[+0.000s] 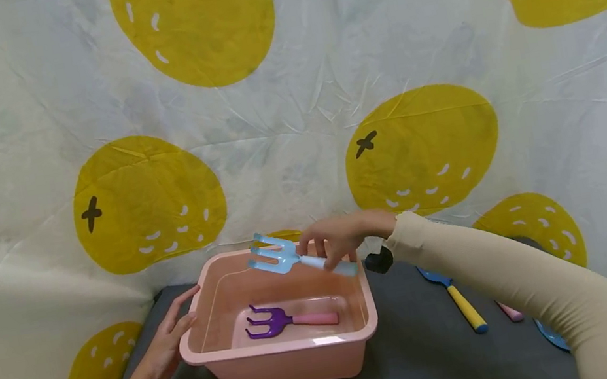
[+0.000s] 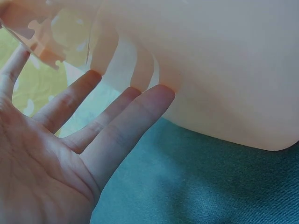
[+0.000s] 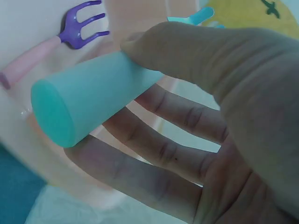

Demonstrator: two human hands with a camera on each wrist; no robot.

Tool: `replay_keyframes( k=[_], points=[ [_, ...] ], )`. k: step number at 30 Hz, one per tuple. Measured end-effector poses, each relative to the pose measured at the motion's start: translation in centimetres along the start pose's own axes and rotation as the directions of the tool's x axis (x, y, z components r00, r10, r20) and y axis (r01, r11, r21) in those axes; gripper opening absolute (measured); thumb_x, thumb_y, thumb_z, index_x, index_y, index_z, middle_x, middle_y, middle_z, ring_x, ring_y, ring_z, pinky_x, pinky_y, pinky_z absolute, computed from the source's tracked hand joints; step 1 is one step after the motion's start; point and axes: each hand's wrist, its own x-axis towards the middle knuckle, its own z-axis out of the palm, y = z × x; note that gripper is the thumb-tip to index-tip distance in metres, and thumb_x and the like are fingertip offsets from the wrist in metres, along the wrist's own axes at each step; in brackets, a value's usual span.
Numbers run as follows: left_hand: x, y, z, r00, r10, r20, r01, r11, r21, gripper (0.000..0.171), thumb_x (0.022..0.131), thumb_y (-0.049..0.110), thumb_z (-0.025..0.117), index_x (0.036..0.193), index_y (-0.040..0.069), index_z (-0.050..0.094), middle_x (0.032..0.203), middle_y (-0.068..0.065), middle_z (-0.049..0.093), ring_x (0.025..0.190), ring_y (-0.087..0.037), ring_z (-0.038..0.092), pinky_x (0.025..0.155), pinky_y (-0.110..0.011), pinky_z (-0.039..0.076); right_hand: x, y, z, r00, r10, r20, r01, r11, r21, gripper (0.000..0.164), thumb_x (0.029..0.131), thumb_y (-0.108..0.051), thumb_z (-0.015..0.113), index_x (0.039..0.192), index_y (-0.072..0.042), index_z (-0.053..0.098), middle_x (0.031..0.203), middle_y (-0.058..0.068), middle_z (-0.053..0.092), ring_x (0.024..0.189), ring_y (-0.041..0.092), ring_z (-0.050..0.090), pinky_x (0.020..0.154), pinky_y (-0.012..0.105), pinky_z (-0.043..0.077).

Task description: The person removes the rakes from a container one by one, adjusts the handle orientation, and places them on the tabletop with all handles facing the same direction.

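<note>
Over the far right part of a pink basin [image 1: 284, 368], my right hand [image 1: 335, 237] pinches the pale handle of a light-blue hand fork [image 1: 281, 258] between thumb and fingers. Its three tines point left, above the basin. In the right wrist view, the round end of the handle [image 3: 93, 98] faces the camera. A purple hand fork [image 1: 271, 322] with a pink handle lies on the basin floor, tines to the left. My left hand [image 1: 164, 344] is at the basin's left side, fingers spread; the left wrist view has the straight fingertips against the outer wall [image 2: 224, 70].
Right of the basin, on the dark grey tabletop [image 1: 425, 356], lies a blue tool with a yellow handle [image 1: 465, 309]. Beside it, a pink handle end [image 1: 510, 311] and a blue piece [image 1: 553, 335] show partly behind my right sleeve. A fruit-printed curtain [image 1: 289, 172] hangs behind.
</note>
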Motion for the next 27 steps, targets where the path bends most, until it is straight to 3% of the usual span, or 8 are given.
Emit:
replay_keyframes(
  k=[6,14,22,27],
  points=[
    [0.0,-0.1,0.1,1.000,-0.003,0.000,0.003,1.000,0.007,0.056,0.111,0.030,0.044,0.162,0.024,0.023,0.167,-0.018,0.014,0.131,-0.044,0.042,0.098,-0.056,0.053,-4.1,0.8,-1.1,0.997,0.050,-0.054,-0.043,0.992,0.122,0.050,0.092,-0.015,0.078,0.137,-0.020,0.057,0.117,0.007,0.063,0.092,0.023,0.068,0.060,0.044,0.062],
    [0.0,-0.1,0.2,1.000,0.000,0.000,0.000,1.000,0.011,0.056,0.111,0.029,0.044,0.162,0.023,0.022,0.167,-0.018,0.012,0.131,-0.043,0.043,0.097,-0.058,0.053,-9.4,3.6,-0.9,0.985,0.088,-0.147,-0.056,0.977,0.206,0.047,0.093,-0.015,0.078,0.135,-0.019,0.057,0.109,0.010,0.065,0.079,0.023,0.073,0.059,0.043,0.062],
    [0.2,0.1,0.2,1.000,-0.002,0.003,0.002,1.000,0.014,0.056,0.111,0.029,0.044,0.162,0.024,0.021,0.168,-0.019,0.011,0.130,-0.046,0.044,0.096,-0.057,0.054,-15.1,7.7,1.4,0.962,0.167,-0.215,-0.101,0.952,0.289,0.052,0.092,-0.019,0.079,0.138,-0.011,0.056,0.107,0.011,0.064,0.077,0.024,0.072,0.058,0.043,0.061],
    [0.2,0.1,0.4,1.000,-0.018,-0.004,0.018,1.000,0.006,0.057,0.111,0.030,0.044,0.162,0.025,0.020,0.168,-0.019,0.010,0.133,-0.049,0.041,0.097,-0.062,0.052,-18.4,10.2,3.7,0.957,0.147,-0.250,-0.054,0.937,0.345,0.051,0.093,-0.014,0.077,0.137,-0.004,0.053,0.104,0.015,0.064,0.079,0.028,0.071,0.058,0.042,0.061]
  ],
)
